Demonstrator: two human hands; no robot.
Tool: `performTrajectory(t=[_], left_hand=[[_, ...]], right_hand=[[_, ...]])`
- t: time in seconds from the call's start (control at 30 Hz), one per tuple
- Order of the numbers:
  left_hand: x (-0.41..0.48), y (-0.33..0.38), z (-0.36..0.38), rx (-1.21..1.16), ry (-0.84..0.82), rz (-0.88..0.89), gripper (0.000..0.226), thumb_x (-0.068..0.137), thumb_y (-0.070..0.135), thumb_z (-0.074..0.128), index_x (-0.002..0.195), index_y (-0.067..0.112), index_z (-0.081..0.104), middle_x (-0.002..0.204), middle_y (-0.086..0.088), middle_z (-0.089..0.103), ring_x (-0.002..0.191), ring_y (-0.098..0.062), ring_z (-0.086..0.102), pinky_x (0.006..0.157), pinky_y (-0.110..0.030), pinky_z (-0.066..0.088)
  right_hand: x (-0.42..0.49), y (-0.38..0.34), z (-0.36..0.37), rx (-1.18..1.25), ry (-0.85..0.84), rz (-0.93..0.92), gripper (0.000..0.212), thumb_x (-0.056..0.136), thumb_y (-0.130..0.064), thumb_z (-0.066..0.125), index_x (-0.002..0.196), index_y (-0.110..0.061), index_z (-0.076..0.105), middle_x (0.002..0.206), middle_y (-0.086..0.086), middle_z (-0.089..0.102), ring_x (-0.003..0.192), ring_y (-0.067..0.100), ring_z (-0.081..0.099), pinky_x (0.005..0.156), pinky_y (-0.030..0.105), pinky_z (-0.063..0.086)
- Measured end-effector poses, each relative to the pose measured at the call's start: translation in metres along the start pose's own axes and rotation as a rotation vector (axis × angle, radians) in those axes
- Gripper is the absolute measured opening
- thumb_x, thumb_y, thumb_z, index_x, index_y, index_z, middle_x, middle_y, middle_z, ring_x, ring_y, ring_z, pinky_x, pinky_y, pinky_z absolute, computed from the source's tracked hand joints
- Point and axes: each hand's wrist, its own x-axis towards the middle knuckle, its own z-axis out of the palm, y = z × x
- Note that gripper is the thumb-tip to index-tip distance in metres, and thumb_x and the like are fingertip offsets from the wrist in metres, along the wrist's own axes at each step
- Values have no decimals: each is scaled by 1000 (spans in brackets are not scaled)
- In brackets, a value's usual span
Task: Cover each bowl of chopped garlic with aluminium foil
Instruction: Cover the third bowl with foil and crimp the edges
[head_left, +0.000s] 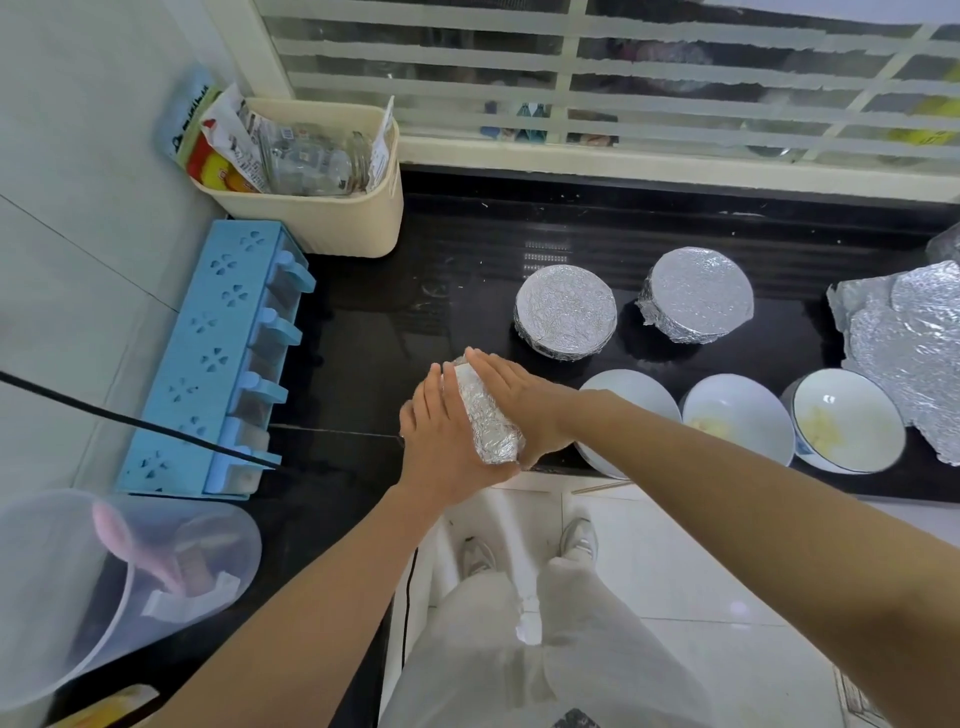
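The left hand (441, 431) and right hand (511, 395) press flat-fingered on either side of a foil-wrapped bowl (485, 421) at the counter's (363, 338) near edge. Two covered bowls (565, 310) (698, 293) stand farther back. To the right, three open bowls (634, 389) (737, 410) (847, 415) are still uncovered, with loose foil (909, 353) beyond them.

1. I see a black surface (415, 291) running along under a barred window (623, 78).
2. Back left corner: cream basket (332, 228) holding a glass jar (311, 161) and printed packets (223, 150).
3. Just in front of it, against the left wall: blue condiment rack (208, 353), row of lidded compartments with handles facing the surface.
4. A thin black cable (130, 421) crosses the rack diagonally.
5. Near left: translucent jug (78, 597), something pink (130, 540) inside; can't tell what.
6. White tiled floor (701, 571) below the surface edge.
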Motion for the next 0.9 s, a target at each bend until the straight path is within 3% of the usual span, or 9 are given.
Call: performTrajectory(t=[0.1,0.27,0.43,0.6,0.73,0.9], left_hand=[[2,-3,3,-32,25,36,138,53,81,70,154,7,10,157,-15,23,144,-32,27,114,-45,30],[10,-14,1,26,-1,157,134,54,82,65,154,8,13,156,-14,24,143,-31,27,116,-43,32],[29,-26,-17,145,-163,357,137,64,80,66,154,14,-14,163,-12,-10,151,-30,-7,122,-41,1],[31,-31,-29,224,-214,313,151,53,91,60,147,16,-32,156,-11,-35,145,-30,-32,120,-52,-12],[19,-25,-27,127,-184,216,152,52,88,64,149,16,-28,159,-9,-28,148,-27,-23,121,-51,-8],[14,-17,-15,34,-76,136,142,55,84,68,145,20,-21,162,-13,3,150,-30,11,120,-48,13]], right_hand=[[3,0,2,45,32,28,150,56,-36,91,148,-9,-25,160,8,-8,148,26,3,121,36,16],[-3,-5,14,131,115,73,142,61,-33,89,149,-4,-20,157,11,0,145,28,6,120,34,15],[-4,-17,29,283,250,176,139,64,-30,88,148,0,-19,159,13,-7,148,28,-2,120,34,7],[1,-16,31,253,242,232,152,55,-43,90,147,-7,-25,159,9,-21,148,28,-17,122,44,6],[-2,-4,9,101,141,118,145,62,-40,88,148,-7,-24,158,9,-25,146,27,-24,122,41,-1],[4,1,4,124,78,40,141,63,-32,88,149,-9,-21,160,5,-17,149,21,-11,122,35,7]])
